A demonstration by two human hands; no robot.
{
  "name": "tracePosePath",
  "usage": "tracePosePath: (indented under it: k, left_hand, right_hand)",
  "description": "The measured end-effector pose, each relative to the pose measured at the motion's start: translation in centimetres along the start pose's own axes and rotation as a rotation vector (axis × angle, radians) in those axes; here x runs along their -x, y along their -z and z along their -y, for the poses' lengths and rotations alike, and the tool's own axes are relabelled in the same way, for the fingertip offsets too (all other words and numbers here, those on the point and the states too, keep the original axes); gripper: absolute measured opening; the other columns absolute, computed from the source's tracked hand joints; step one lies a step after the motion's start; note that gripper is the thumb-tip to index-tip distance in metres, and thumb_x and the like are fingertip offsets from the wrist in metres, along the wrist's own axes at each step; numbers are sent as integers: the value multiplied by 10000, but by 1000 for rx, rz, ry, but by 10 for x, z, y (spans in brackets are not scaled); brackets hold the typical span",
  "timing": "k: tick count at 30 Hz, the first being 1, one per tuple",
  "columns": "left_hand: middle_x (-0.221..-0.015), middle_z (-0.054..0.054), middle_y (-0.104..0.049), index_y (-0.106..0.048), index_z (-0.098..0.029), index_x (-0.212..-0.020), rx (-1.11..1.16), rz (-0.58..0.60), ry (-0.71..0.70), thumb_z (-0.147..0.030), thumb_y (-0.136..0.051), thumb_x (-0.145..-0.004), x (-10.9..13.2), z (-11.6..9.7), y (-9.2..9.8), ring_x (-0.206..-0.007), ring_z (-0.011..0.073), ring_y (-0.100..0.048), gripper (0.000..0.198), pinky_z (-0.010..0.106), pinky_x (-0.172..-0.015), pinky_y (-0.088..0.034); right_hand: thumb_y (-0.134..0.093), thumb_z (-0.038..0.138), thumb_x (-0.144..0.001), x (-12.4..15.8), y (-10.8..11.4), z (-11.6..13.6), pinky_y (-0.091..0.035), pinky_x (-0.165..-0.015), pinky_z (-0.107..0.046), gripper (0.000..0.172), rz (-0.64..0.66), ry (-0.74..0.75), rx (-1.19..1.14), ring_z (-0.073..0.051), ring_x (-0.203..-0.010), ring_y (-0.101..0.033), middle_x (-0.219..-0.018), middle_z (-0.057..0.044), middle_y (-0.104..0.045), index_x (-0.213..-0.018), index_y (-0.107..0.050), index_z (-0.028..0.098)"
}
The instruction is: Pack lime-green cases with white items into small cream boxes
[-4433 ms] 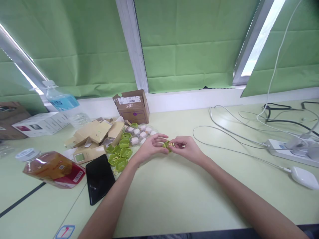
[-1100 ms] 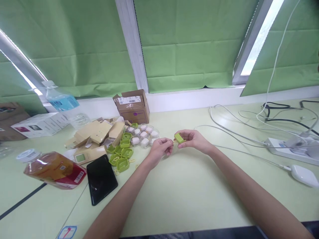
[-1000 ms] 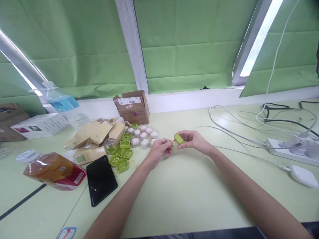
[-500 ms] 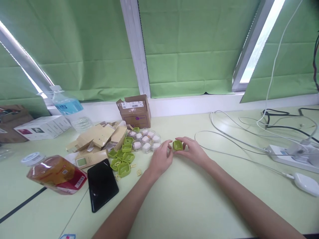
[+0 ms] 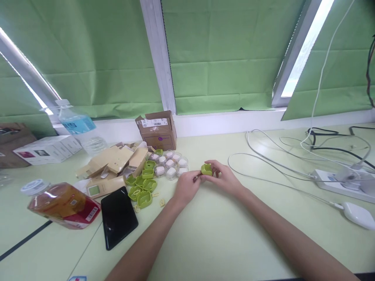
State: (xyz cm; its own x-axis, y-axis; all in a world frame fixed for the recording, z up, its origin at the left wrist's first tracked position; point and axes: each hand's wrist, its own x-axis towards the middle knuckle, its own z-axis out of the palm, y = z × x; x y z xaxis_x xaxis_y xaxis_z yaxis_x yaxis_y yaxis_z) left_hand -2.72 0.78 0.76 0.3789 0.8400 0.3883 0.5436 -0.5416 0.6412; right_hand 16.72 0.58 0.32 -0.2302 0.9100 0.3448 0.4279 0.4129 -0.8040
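A small green silicone case (image 5: 206, 169) is gripped between the thumb and fingers of my right hand (image 5: 222, 177), just above the table. My left hand (image 5: 188, 185) is closed beside it, its fingertips meeting the case's left side; whatever they pinch is hidden. Left of my left hand lie several similar green cases (image 5: 144, 199), some with pale yellow loops. Behind them are several clear plastic packs with whitish, rounded contents (image 5: 170, 173). A tiny yellow piece (image 5: 162, 202) lies alone near my left wrist.
A black tablet (image 5: 118, 218) and a bottle of amber drink (image 5: 66, 205) lie at the left. Flattened cartons (image 5: 117, 160) are piled before an open brown box (image 5: 158, 132). White cables run to a power strip (image 5: 345, 181) and a white charger (image 5: 359, 215) at the right.
My left fingers have come down and closed in against the green case. The case has tilted in my right hand, showing more of its side.
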Motion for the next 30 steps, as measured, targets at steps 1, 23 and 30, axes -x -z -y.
tracePosePath:
  k: [1, 23, 30]
  left_hand:
    - [-666, -2, -621, -635, -173, -725, -45, -6, -19, -200, -524, -931, 1, 0, 0, -618, 136, -487, 236, 264, -617, -329]
    - [-603, -37, -503, -477, -198, -672, -153, -20, 51, -177, -539, -847, 1, 3, -4, -572, 128, -459, 187, 272, -571, -282]
    - [-795, 10, -652, -655, -206, -942, -378, -211, -89, -334, -529, -976, 1, -4, 7, -797, 178, -608, 183, 291, -688, -401]
  right_hand:
    - [-698, 555, -860, 0, 0, 0, -539, -702, -355, 545, 4, 12, 2, -193, -797, -626, -992, -40, -691, -1312, -570, 278]
    - [-566, 153, -948, 2, -6, -2, -540, -919, -447, 471, 29, 411, 610, -286, -1160, -610, -1341, -131, -598, -1403, -531, 271]
    - [-627, 272, -946, 1, -7, 1, -539, -893, -422, 355, -87, 247, 531, -279, -1070, -643, -1185, -111, -674, -1294, -565, 234]
